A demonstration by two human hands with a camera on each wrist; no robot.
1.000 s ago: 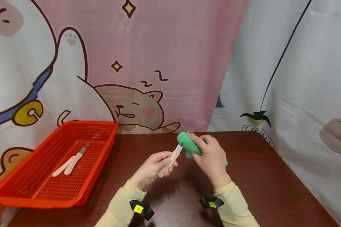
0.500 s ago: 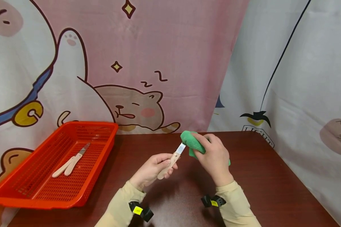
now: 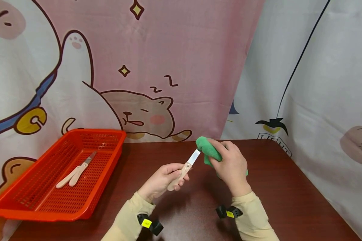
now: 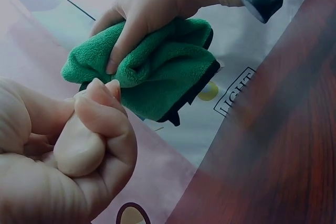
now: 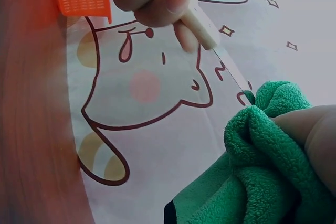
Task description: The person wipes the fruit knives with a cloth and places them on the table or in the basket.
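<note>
My left hand (image 3: 163, 179) grips a knife by its pale handle (image 3: 179, 176), with the blade (image 3: 194, 156) slanting up and to the right. My right hand (image 3: 230, 164) holds a green cloth (image 3: 209, 149) with dark edging, bunched in its fingers. The cloth is folded around the blade's tip, which is hidden in it; the right wrist view shows the blade (image 5: 231, 71) running into the fold. From the left wrist view, the rounded handle end (image 4: 79, 150) sits within the curled left fingers.
A red plastic basket (image 3: 105, 174) stands on the left of the dark wooden table (image 3: 277, 187). In it lie two pale-handled knives (image 3: 75, 173), one with its blade showing. A cartoon-printed curtain (image 3: 196, 83) hangs behind the table.
My right hand and the cloth have slid up and to the right along the blade, so more of the blade shows. The left hand has stayed nearly still.
</note>
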